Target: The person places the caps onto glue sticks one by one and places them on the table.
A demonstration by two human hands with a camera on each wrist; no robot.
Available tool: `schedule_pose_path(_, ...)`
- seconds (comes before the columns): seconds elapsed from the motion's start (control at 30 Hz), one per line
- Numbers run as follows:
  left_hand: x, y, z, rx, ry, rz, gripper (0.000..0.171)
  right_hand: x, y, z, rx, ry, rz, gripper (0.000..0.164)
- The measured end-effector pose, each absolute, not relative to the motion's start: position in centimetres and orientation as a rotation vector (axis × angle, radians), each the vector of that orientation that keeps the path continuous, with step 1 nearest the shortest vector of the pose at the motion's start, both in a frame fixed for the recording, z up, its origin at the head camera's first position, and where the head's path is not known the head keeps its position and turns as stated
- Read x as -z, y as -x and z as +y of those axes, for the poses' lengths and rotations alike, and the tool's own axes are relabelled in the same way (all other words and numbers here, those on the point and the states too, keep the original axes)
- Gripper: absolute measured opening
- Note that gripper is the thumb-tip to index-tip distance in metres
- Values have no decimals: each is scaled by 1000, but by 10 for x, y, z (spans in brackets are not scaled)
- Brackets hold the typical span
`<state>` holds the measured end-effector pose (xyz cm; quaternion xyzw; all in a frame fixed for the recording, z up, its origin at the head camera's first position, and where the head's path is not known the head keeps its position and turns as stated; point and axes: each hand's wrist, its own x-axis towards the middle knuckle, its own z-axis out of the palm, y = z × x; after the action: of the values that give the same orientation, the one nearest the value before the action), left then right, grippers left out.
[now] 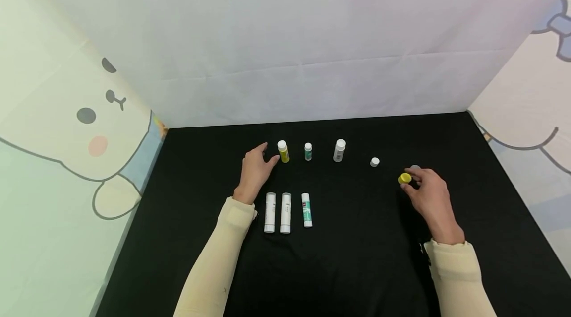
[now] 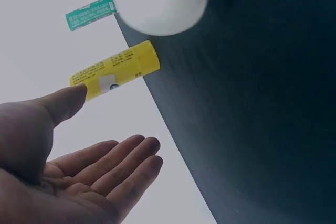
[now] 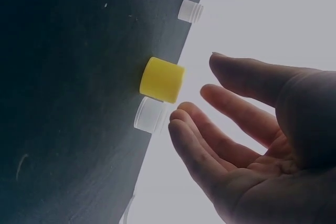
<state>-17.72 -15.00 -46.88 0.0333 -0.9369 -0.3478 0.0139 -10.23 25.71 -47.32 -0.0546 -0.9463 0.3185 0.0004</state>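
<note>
Reach, seemingly, with left hand (image 1: 254,170) just left of yellow tube (image 1: 284,155) and right hand (image 1: 430,195), both spread-fingered, by yellow cap (image 1: 404,178) well right of that tube, next probably calling for pinching.

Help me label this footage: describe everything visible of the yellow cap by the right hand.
The yellow cap is a short, plastic-looking cylinder, apparently hollow, its open end up. It stands on the right of the black table, beside a translucent cap. The right hand hovers close to it, without clear contact.
</note>
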Motion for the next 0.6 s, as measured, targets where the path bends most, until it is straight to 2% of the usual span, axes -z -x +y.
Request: schedule_pose_path(0.6,474,194,-141,1136,-60,-2966,57,475,105,261,-989,99,-3009,42)
